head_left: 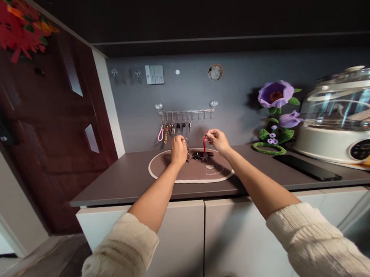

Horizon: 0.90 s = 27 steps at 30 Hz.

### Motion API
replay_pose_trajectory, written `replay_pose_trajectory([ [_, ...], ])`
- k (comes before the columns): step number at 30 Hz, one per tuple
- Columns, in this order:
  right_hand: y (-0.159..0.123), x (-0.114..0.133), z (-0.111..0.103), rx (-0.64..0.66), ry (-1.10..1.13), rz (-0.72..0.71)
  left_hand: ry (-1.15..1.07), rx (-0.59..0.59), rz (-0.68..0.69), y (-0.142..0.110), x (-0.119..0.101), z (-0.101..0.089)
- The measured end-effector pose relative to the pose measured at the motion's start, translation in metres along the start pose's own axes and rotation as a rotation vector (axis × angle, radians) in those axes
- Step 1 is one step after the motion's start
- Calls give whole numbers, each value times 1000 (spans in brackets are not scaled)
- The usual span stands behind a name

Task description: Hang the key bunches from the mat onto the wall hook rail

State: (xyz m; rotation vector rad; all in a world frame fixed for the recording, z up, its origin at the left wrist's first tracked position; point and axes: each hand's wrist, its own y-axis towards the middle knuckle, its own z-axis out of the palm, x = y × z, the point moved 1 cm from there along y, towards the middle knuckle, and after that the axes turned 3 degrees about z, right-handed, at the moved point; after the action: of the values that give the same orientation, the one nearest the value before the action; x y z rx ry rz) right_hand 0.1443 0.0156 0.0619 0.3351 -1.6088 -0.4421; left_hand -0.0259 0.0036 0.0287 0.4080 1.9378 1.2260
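My left hand [179, 149] is closed in a pinch above the oval brown mat. A metal key ring [187, 141] sits at its fingertips, with a key [188, 156] hanging below. To the right, my right hand [218, 140] pinches a red strap [204, 146] that hangs down toward a dark bunch of keys [201, 155]. Whether that bunch touches the mat [187, 176] I cannot tell. Behind my hands, a clear hook rail [186, 112] on the wall carries several keys, a pink loop [160, 134] and a brown tag [166, 134] on its left half.
A black phone [309, 167] lies on the dark countertop [112, 184] at right. Beyond it stand purple crocheted flowers [276, 95] and a white appliance with a clear body [329, 138]. A dark overhead cabinet [215, 15] hangs low above; a red-brown door [62, 133] is at left.
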Motion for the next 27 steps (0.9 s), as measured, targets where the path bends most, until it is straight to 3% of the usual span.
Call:
replay_pose_trajectory([
  [13,-2,32,6,93,191,21,-752,93,-341,6,-1,4],
  [19,-3,39,11,156,257,45,-867,104,-390,5,-4,1],
  [27,-4,48,18,211,351,105,-1000,231,-494,3,-10,0],
])
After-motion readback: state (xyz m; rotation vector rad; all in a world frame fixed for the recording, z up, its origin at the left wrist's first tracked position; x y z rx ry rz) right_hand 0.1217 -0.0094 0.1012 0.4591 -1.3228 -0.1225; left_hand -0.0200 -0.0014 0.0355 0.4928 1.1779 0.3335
